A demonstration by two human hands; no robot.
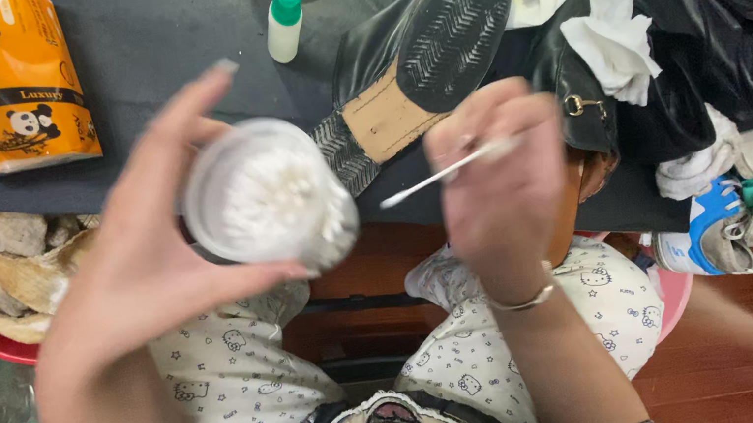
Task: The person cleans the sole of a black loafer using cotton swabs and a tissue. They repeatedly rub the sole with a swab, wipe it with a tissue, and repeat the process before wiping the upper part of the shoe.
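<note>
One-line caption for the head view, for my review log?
Left hand holds an open round tub of cotton swabs; right hand pinches a single cotton swab above a black boot lying sole-up.

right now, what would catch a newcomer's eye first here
At centre, the left hand holds a round clear tub of cotton swabs, while the right hand pinches a single swab beside it. Behind them a black boot lies sole-up on the dark table, with an orange tissue pack at upper left.

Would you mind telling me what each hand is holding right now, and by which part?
The left hand grips the round cotton swab container around its side wall. The right hand pinches a single cotton swab near one end.
</note>
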